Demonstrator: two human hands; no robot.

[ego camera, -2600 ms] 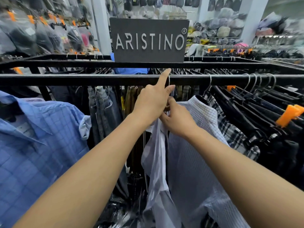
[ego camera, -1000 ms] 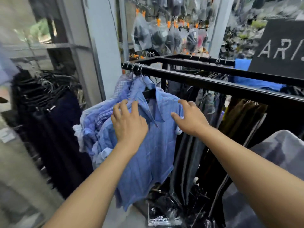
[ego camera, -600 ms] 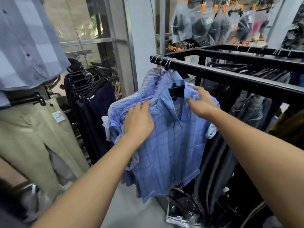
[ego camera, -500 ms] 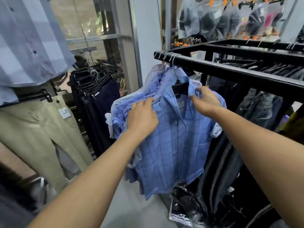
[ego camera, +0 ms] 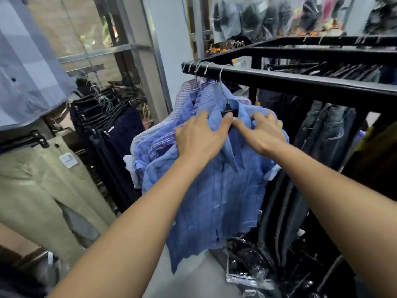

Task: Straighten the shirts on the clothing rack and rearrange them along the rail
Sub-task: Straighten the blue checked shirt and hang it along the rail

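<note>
A blue checked short-sleeved shirt [ego camera: 219, 196] hangs on a black hanger [ego camera: 228, 108] at the left end of the black rail [ego camera: 300, 82]. Behind it hang several more shirts [ego camera: 163, 136], blue and checked. My left hand [ego camera: 199, 138] lies on the shirt's left collar and shoulder, fingers spread, thumb tip by the hanger. My right hand [ego camera: 264, 130] holds the right side of the collar, fingers curled into the cloth. The two hands almost meet at the collar opening.
Jeans and dark trousers [ego camera: 322, 134] hang right of the shirt under the rail. A second rack of navy trousers [ego camera: 111, 130] stands to the left, near a mannequin in khaki trousers [ego camera: 36, 186]. Plastic-wrapped goods [ego camera: 253, 267] lie on the floor below.
I have turned from the pale shirts at the rail's middle to its left end. Both hands have moved from the blue shirt's shoulders inward to its collar at the hanger.
</note>
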